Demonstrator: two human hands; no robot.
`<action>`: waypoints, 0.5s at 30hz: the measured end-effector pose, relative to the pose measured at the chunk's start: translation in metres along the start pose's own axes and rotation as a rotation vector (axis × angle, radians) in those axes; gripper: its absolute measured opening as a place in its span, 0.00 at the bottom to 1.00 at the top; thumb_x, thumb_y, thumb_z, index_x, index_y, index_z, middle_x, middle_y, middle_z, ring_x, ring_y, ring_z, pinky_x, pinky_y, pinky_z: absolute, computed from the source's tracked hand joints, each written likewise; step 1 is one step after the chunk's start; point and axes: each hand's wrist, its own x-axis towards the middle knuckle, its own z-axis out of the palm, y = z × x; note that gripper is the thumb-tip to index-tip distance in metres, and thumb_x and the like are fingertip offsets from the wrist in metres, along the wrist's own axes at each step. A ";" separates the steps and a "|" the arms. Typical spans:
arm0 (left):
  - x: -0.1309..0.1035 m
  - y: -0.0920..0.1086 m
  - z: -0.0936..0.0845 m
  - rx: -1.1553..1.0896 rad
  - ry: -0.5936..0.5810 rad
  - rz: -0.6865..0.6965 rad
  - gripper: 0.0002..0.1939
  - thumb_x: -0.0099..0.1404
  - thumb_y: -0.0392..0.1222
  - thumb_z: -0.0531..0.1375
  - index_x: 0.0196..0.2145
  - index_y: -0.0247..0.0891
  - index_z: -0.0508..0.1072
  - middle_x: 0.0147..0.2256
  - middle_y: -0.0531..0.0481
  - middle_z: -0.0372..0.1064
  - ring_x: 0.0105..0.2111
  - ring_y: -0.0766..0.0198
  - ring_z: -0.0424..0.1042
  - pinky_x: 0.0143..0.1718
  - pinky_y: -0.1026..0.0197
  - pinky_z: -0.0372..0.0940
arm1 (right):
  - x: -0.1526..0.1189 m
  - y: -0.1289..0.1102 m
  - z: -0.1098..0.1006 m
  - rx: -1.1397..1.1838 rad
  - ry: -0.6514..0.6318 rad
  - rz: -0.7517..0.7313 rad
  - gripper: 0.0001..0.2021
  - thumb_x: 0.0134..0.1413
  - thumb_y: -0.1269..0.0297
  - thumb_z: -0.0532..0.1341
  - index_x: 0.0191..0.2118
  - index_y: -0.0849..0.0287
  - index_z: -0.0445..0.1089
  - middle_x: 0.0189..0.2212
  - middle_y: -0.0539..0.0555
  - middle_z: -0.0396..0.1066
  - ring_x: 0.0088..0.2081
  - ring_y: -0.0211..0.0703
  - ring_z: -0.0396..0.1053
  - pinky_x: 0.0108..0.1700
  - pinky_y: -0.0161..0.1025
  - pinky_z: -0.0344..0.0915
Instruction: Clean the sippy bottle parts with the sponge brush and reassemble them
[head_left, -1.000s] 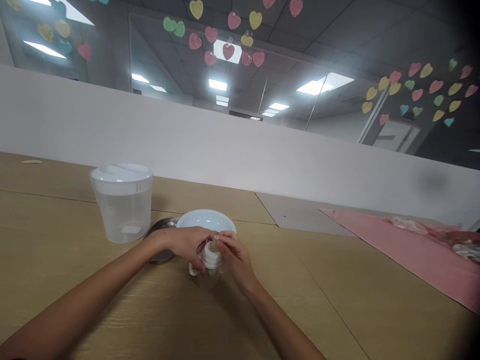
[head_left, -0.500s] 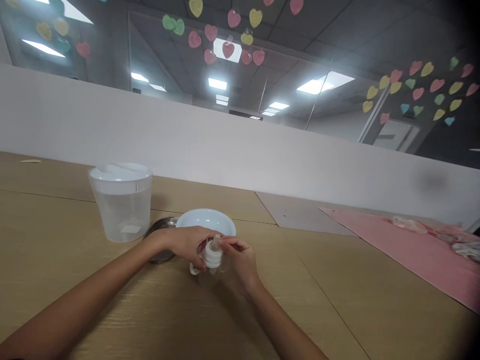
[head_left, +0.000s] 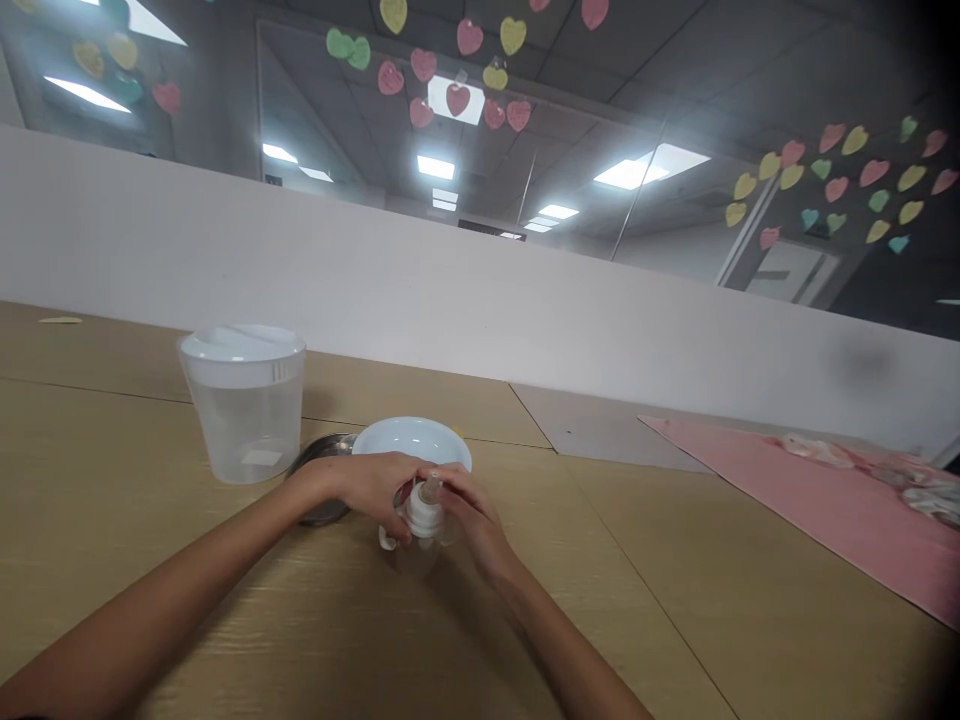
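Observation:
A clear baby bottle (head_left: 425, 517) with a white collar and a see-through teat (head_left: 430, 488) stands upright in front of me. My left hand (head_left: 382, 490) wraps round its left side near the collar, thumb in front. A pale handle (head_left: 386, 541) sticks out below that thumb. With fingers pinched at the teat, my right hand (head_left: 472, 515) reaches in from the right. The fingertips partly hide the teat. Just behind both hands sits a white bowl (head_left: 412, 436), its front covered by them.
A clear plastic pitcher (head_left: 244, 410) with a white lid stands at the left. Between it and the bowl lies a dark metal dish (head_left: 322, 510), partly under my left wrist. A pink mat (head_left: 810, 510) with crumpled plastic (head_left: 817, 449) covers the right side. A white wall (head_left: 450, 300) closes off the back.
My right hand has shifted slightly left and its fingers now reach farther over the teat. My left hand keeps its hold on the bottle.

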 end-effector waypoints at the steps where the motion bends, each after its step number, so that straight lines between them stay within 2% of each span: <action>1: 0.000 0.000 0.000 -0.009 -0.004 -0.001 0.28 0.48 0.44 0.65 0.48 0.42 0.66 0.40 0.52 0.69 0.39 0.59 0.68 0.38 0.64 0.61 | 0.000 -0.002 0.000 -0.022 -0.020 -0.009 0.13 0.51 0.53 0.61 0.39 0.52 0.76 0.40 0.52 0.69 0.45 0.46 0.64 0.47 0.40 0.59; 6: -0.001 -0.001 0.001 -0.038 -0.004 -0.027 0.29 0.47 0.44 0.65 0.48 0.41 0.66 0.40 0.51 0.68 0.39 0.58 0.67 0.37 0.64 0.61 | 0.000 -0.006 -0.001 -0.070 -0.060 0.002 0.11 0.52 0.53 0.61 0.36 0.53 0.74 0.37 0.52 0.68 0.43 0.45 0.64 0.44 0.40 0.59; 15: 0.001 -0.006 0.004 -0.045 0.002 -0.040 0.26 0.46 0.47 0.66 0.43 0.40 0.66 0.39 0.51 0.67 0.37 0.60 0.67 0.34 0.64 0.60 | 0.001 -0.008 -0.004 0.045 -0.100 0.103 0.10 0.51 0.54 0.61 0.32 0.55 0.72 0.34 0.51 0.69 0.38 0.42 0.65 0.40 0.37 0.60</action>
